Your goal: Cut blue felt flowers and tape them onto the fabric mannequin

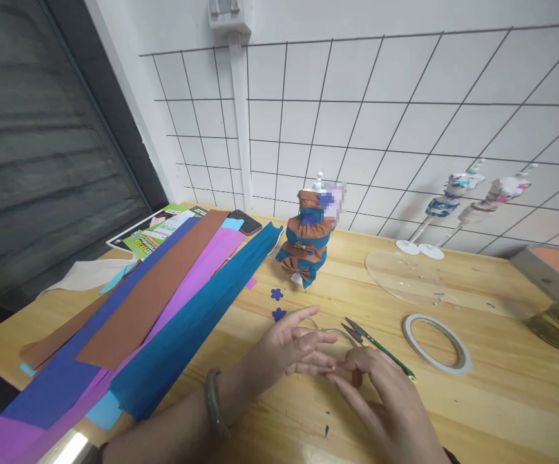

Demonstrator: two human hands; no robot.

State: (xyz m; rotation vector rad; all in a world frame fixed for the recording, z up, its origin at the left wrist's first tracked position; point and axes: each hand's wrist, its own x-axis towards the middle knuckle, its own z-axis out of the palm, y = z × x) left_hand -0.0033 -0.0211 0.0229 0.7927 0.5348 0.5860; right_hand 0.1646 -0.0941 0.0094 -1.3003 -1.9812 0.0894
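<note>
My left hand (286, 351), with a bangle (216, 403) on its wrist, reaches over the table with its fingers stretched out and apart. Against its fingertips, my right hand (386, 393) is pinched closed; whatever small thing lies between thumb and fingers is too small to make out. Just beyond the left fingers are two dark purple paper flowers (277, 294). A pair of green-handled scissors (380, 346) lies behind the right hand, blades apart. Farther back stands a small dress form (308, 235) dressed in gathered brown and teal paper, with bows and purple flowers.
Long strips of coloured crepe paper (158, 290) cover the left side, near a phone (245, 222). To the right lie a tape roll (462, 363) and a clear round sheet (390, 274). Two decorated stands (419, 233) lean by the tiled wall, left of a box (557, 270).
</note>
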